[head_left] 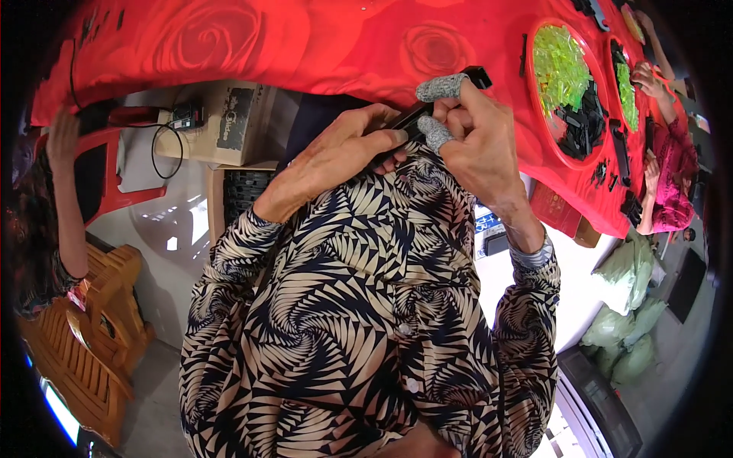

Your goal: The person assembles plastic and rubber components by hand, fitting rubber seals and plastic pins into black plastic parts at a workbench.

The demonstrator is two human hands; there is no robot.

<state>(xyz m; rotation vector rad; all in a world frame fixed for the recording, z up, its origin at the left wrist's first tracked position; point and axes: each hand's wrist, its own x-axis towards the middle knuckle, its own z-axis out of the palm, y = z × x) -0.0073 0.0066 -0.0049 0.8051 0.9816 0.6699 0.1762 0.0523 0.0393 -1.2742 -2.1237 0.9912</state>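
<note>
At the near edge of the red cloth-covered table (336, 46), both my hands meet around a long, narrow black plastic piece (413, 119). My left hand (340, 153) is closed on its lower end, with the thumb laid along the top. Higher up, my right hand (485, 137) pinches the same piece, and its dark end sticks out past the knuckles. Grey knitted covers sit on the right thumb (434, 133) and forefinger (443, 87). The piece slants up to the right; fingers hide much of it.
Right of my hands, a round red tray (531, 95) holds yellow-green clear pieces (561, 61) and black parts (582, 126). Another person's hand (649, 80) is by a second tray. At left are a co-worker's arm (65, 168), a cardboard box (210, 126) and a red chair (111, 179).
</note>
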